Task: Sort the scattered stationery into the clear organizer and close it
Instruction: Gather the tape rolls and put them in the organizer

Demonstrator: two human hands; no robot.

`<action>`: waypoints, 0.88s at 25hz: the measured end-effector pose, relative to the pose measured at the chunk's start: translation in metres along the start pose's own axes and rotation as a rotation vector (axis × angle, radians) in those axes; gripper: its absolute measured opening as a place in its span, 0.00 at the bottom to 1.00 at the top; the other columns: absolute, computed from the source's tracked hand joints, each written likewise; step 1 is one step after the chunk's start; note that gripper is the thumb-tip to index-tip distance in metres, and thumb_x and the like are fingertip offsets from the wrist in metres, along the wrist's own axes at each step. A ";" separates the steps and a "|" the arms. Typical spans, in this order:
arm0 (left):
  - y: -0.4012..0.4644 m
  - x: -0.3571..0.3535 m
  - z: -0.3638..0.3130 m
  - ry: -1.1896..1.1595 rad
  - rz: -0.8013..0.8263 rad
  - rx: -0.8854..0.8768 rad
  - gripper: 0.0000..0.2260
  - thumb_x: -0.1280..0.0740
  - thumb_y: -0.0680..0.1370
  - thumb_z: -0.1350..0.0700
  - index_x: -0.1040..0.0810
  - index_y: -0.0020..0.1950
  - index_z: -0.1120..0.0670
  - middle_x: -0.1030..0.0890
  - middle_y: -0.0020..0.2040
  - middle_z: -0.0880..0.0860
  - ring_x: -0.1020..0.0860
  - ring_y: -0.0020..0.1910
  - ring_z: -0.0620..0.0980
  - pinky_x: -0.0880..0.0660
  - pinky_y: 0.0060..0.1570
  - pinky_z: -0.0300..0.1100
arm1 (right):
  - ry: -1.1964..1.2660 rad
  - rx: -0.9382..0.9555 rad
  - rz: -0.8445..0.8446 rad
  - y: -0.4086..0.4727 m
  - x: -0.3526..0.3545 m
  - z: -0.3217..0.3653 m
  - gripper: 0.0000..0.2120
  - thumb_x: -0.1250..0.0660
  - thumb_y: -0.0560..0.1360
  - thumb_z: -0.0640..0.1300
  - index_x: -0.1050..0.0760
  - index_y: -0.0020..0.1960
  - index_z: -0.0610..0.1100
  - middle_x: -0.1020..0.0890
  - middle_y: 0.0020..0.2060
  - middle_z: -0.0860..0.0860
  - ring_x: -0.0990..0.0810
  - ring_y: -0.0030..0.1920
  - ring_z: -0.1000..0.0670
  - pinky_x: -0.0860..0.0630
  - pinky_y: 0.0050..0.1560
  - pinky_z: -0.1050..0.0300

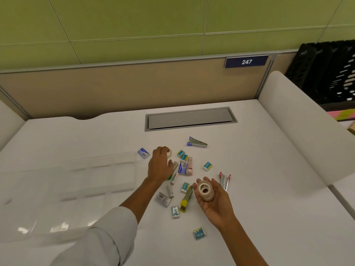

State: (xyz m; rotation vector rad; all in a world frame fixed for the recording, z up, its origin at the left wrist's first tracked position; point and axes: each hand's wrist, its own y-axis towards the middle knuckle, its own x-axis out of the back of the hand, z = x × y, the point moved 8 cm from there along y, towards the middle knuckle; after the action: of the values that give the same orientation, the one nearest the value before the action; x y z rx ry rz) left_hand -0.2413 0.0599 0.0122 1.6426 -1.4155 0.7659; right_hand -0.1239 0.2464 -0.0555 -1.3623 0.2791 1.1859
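Left hand: the left hand (160, 166) reaches palm down over the far side of the pile, its fingers curled onto a tape roll (169, 153) that lies on the worktop (259, 154); the grip closes round that roll.
Right hand: the right hand (213, 198) is turned palm up above the near side of the pile; its grip cradles a stack of tape rolls (205, 190), with fingers and thumb curled round their edges.
Organizer: the clear organizer (86, 179) lies open on the left part of the worktop, its divided tray nearest the left hand and its lid (28, 204) folded out toward the near left edge; its compartments are hard to make out through the clear plastic.
Staplers: a purple stapler (196, 142) sits farthest back; a red stapler (225, 180) is just right of the right hand; a yellow stapler (186, 199) lies just left of it.
Small boxes: staple boxes are scattered across the pile, one blue box (143, 153) between the organizer and the left hand, one teal box (198, 233) nearest the person, apart from the rest.
Marker: a white marker (174, 178) lies partly under the left hand.
Surroundings: a grey cable hatch (190, 119) is set into the worktop behind the pile; a blue plate marked 247 (246, 61) hangs on the partition.
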 end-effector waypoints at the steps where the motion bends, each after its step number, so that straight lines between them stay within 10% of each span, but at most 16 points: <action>1: 0.011 -0.003 0.005 0.041 0.027 0.021 0.19 0.31 0.74 0.59 0.30 0.64 0.55 0.27 0.63 0.54 0.29 0.62 0.52 0.25 0.53 0.43 | 0.006 -0.007 0.016 0.006 -0.005 0.001 0.33 0.16 0.57 0.43 0.22 0.59 0.39 0.17 0.56 0.37 0.18 0.56 0.35 0.16 0.47 0.46; 9: 0.061 -0.061 0.038 0.213 0.303 0.068 0.25 0.32 0.76 0.58 0.35 0.72 0.52 0.33 0.71 0.56 0.34 0.68 0.54 0.29 0.61 0.46 | 0.099 -0.072 0.130 0.042 -0.029 0.001 0.44 0.14 0.54 0.50 0.25 0.66 0.38 0.23 0.66 0.35 0.24 0.67 0.34 0.21 0.59 0.38; 15: 0.045 -0.031 0.014 -0.047 0.123 0.006 0.26 0.29 0.73 0.55 0.34 0.69 0.53 0.26 0.63 0.55 0.27 0.61 0.53 0.25 0.56 0.46 | 0.073 -0.090 0.073 0.046 -0.032 0.000 0.32 0.34 0.75 0.61 0.28 0.70 0.41 0.22 0.65 0.35 0.23 0.66 0.34 0.19 0.56 0.38; 22: -0.034 0.019 -0.031 -0.254 -0.048 -0.177 0.31 0.29 0.69 0.41 0.32 0.67 0.53 0.21 0.54 0.50 0.23 0.50 0.46 0.22 0.45 0.42 | 0.039 -0.125 0.112 0.028 -0.055 -0.017 0.33 0.32 0.75 0.61 0.28 0.70 0.40 0.22 0.66 0.38 0.24 0.68 0.39 0.28 0.68 0.43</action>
State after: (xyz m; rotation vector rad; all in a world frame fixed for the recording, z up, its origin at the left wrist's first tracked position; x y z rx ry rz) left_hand -0.2030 0.0792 0.0370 1.6712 -1.5650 0.4011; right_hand -0.1616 0.1987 -0.0355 -1.4958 0.3169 1.2886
